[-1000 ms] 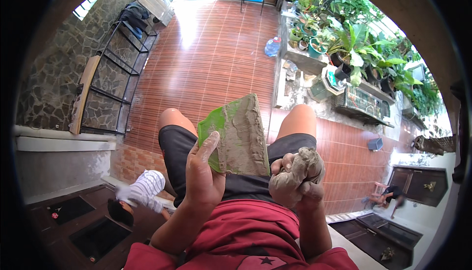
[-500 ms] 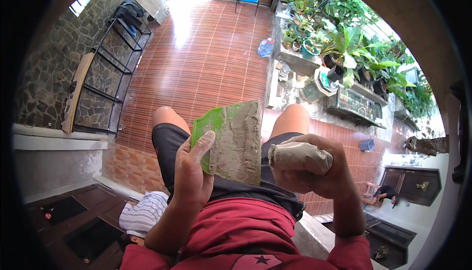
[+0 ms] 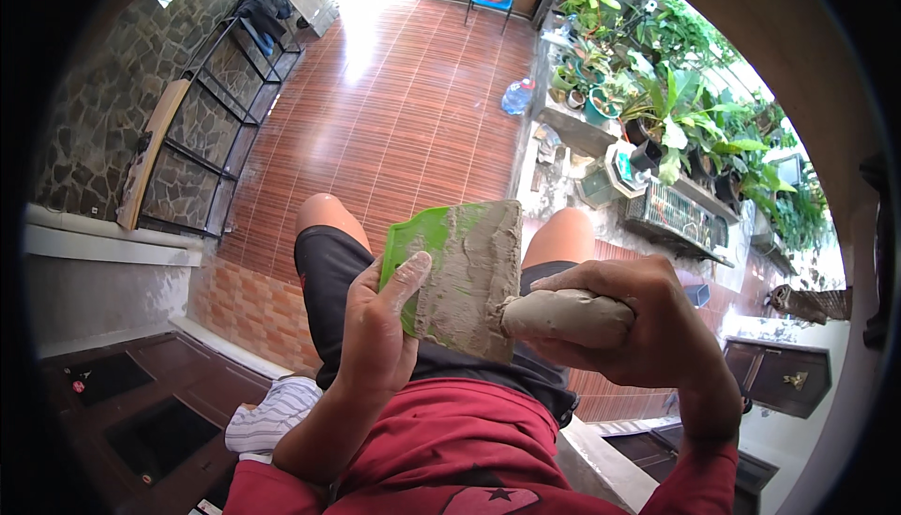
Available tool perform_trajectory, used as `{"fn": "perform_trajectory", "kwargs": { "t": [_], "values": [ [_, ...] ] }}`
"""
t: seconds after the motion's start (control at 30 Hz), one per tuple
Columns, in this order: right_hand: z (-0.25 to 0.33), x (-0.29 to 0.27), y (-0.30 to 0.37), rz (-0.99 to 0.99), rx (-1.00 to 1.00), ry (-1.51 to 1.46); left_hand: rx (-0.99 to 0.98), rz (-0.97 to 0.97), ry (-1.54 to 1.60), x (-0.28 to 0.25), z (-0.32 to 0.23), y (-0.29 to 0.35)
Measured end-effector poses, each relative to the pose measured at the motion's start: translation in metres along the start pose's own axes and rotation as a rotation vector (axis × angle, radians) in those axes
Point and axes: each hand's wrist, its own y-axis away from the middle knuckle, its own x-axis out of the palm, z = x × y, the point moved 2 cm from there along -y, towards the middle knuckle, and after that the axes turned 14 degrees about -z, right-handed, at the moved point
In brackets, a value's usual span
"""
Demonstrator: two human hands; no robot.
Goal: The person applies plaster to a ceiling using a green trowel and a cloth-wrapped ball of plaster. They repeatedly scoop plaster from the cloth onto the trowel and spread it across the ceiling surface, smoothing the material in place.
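My left hand (image 3: 380,313) grips a green plastic plastering board (image 3: 418,230) by its left edge, with the thumb on top. A thick, ridged layer of wet grey plaster (image 3: 469,271) covers most of the board. In my right hand (image 3: 648,318) is a plump, pale plastic bag (image 3: 572,318) that looks filled, smeared grey at its narrow end. That end meets the plaster at the board's right edge. Fingers curl around the bag from above and from the right; its underside is partly hidden. Grey smears mark the left thumb.
Below my hands are my knees in black shorts (image 3: 328,262). A black metal frame (image 3: 211,130) leans by the stone wall on the left. Potted plants (image 3: 676,121) and a wire cage (image 3: 678,219) line the right. Someone in a striped garment (image 3: 272,416) is at lower left.
The bag's narrow end has come against the plaster at the board's right edge; before, a gap separated them. The board appears farther right, and the whole view has shifted slightly.
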Motion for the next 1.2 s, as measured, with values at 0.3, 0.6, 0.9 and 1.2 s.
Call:
{"fn": "perform_trajectory", "kwargs": {
  "t": [0.3, 0.6, 0.9, 1.2],
  "values": [
    [0.012, -0.003, -0.010, 0.011, -0.086, 0.142, -0.018, 0.000, -0.006, -0.001, -0.002, -0.001],
    [0.024, 0.000, -0.009, 0.042, -0.118, 0.197, -0.003, 0.013, 0.019, -0.007, -0.006, 0.004],
    [0.027, -0.003, -0.009, 0.110, -0.200, 0.280, -0.002, 0.016, 0.037, -0.008, -0.004, -0.001],
    [0.029, -0.003, -0.013, 0.197, -0.207, 0.329, -0.020, -0.006, 0.024, -0.008, -0.006, -0.004]
  ]
}}
